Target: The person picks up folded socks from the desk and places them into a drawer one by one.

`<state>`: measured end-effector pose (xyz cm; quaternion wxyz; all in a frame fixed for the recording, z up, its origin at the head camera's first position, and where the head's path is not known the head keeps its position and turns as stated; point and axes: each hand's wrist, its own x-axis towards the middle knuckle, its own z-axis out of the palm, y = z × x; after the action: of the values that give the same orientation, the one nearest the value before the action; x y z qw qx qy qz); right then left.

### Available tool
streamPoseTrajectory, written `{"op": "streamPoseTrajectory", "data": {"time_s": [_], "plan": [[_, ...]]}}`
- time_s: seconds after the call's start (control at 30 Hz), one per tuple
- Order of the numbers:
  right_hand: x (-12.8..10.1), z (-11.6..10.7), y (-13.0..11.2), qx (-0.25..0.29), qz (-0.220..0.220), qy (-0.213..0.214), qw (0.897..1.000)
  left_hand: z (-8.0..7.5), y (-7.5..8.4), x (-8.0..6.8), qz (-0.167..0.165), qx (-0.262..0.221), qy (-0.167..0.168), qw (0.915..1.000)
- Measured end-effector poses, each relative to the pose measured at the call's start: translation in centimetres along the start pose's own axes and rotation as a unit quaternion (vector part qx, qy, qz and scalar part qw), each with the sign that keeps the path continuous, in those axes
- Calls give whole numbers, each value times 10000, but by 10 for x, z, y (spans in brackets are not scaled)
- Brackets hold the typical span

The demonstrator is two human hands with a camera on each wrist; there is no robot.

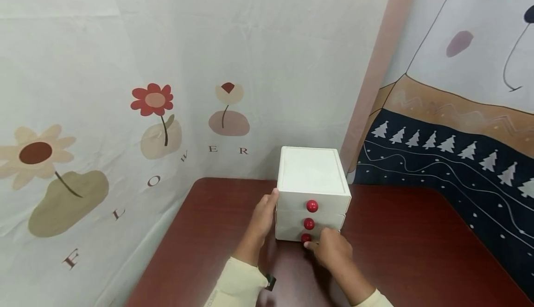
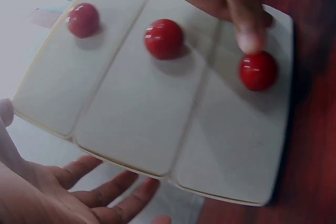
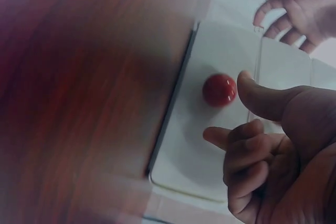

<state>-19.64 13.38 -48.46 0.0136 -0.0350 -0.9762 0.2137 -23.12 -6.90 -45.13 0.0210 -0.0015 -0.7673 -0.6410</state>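
Note:
A white three-drawer box (image 1: 314, 170) stands on the table, all its drawers closed, with a round red knob on each. My left hand (image 1: 262, 214) rests along the box's left side, fingers (image 2: 113, 187) straight and spread at the edge. In front of the bottom drawer is my right hand (image 1: 333, 249), its thumb (image 3: 262, 98) and index finger apart near the bottom knob (image 3: 219, 90). The left wrist view shows a fingertip (image 2: 251, 43) right at that knob. The other right fingers are curled toward the palm. Above are the middle knob (image 2: 164, 39) and top knob (image 2: 83, 20).
The dark red wooden table (image 1: 400, 233) extends to both sides of the box. Behind it hangs a pale cloth (image 1: 267, 66) printed with flowers and letters. A dark patterned cloth (image 1: 417, 158) with trees hangs at the right. A small black object (image 1: 270, 282) sits at the left sleeve's cuff.

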Motion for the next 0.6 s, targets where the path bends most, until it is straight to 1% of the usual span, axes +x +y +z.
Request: {"op": "streamPoseTrajectory", "data": {"time_s": [0.1,0.2,0.3,0.37,0.43,0.5,0.6], "plan": [[2,-7,9,-24,18,-111,9999,4,-7,2,239,253,-58,9994],[4,-17,18,26,3,-204,9998,6,-10,3,491,564,-211,9970],[8,-30,27,119,-5,-251,9996,6,-13,4,734,951,-399,9920],[11,-38,31,185,-25,-271,9995,5,-15,4,856,1263,-528,9869],[13,-46,35,192,-67,-283,9994,3,-16,3,839,1663,-587,9808],[16,-52,38,107,-140,-254,9995,2,-17,2,702,2093,-629,9733],[20,-60,41,-94,-226,-186,9995,-3,-20,0,479,2819,-568,9566]]}}
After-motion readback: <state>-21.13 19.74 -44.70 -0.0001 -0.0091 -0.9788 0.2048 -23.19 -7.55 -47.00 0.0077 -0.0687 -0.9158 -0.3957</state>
